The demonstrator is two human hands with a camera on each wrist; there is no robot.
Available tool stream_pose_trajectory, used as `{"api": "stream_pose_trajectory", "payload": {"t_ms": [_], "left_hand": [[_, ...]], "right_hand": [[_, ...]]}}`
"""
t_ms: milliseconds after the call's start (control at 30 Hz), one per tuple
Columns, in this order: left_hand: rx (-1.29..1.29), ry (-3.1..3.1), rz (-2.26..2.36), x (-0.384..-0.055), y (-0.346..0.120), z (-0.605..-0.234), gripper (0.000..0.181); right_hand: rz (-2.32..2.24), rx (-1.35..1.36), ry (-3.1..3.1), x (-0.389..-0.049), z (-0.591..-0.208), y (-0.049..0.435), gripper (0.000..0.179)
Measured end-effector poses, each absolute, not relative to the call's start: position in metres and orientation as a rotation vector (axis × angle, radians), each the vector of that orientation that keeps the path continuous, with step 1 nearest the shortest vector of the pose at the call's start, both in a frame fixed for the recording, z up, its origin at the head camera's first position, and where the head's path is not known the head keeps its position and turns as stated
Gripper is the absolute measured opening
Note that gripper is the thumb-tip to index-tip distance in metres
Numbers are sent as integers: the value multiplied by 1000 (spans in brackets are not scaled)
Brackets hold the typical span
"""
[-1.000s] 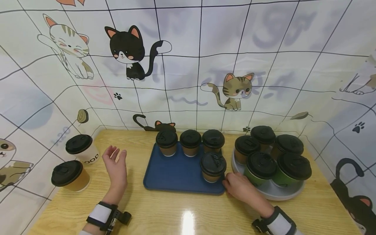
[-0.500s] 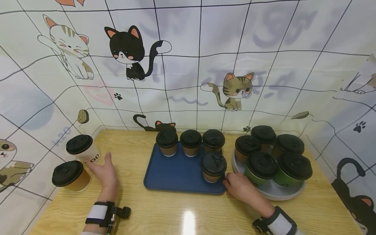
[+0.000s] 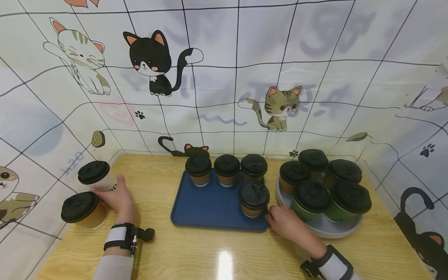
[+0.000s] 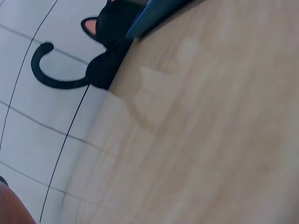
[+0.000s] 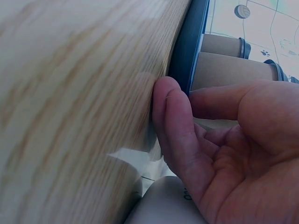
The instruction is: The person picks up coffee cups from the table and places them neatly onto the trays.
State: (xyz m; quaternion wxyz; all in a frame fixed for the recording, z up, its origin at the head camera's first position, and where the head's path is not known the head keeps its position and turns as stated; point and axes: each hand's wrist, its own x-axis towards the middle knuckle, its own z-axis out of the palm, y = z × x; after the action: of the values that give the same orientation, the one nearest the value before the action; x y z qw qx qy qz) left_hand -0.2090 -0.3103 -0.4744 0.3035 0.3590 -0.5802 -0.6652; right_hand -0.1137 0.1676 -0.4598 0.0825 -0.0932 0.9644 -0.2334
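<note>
My left hand [image 3: 119,196] is at the white paper cup [image 3: 105,182] with black lid on the left, its fingers reaching between this cup and the brown cup [image 3: 91,216], the thumb on the right side. The left wrist view shows just a sliver of that hand [image 4: 13,207] in a corner. My right hand [image 3: 285,221] pinches the right edge of the blue tray [image 3: 206,212]; up close, the thumb lies over the tray rim [image 5: 189,51] and the fingers curl at its underside. On the tray's right stands a small brown cup [image 3: 252,198] with black lid.
Three lidded brown cups stand along the tray's back, including a middle cup [image 3: 226,171]. Right of the tray, a round grey plate [image 3: 341,231] bears several lidded cups, among them a green cup [image 3: 337,212]. The cat-print wall sheet [image 3: 217,89] borders the wooden table [image 3: 182,256].
My left hand has come left and down from above the table to the white cup, its fingers now around that cup's lower part. The right hand stays on the tray's edge.
</note>
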Motion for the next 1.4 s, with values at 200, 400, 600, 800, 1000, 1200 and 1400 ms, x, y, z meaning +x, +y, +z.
{"api": "stream_pose_trajectory", "payload": {"t_ms": [200, 400, 600, 800, 1000, 1200, 1400], "left_hand": [[1041, -1568, -1727, -224, -323, -476, 113], [1075, -1588, -1611, -239, -336, -481, 123], [1086, -1496, -1607, -250, -350, -475, 127], [1040, -1364, -1680, -252, -354, -472, 123], [1014, -1306, -1671, -252, -353, -472, 111], [957, -1293, -1679, -251, -348, -472, 108], [870, -1255, -1708, -249, -335, -468, 104]], "right_hand": [[-691, -280, 2882, -114, -459, 168, 41], [-688, -289, 2880, -114, -460, 168, 40], [-687, -285, 2878, -115, -460, 167, 41], [-686, -284, 2882, -114, -459, 167, 41], [-689, -286, 2875, -114, -459, 167, 41], [-689, -275, 2874, -114, -458, 166, 40], [-673, -265, 2883, -114, -458, 166, 39]]}}
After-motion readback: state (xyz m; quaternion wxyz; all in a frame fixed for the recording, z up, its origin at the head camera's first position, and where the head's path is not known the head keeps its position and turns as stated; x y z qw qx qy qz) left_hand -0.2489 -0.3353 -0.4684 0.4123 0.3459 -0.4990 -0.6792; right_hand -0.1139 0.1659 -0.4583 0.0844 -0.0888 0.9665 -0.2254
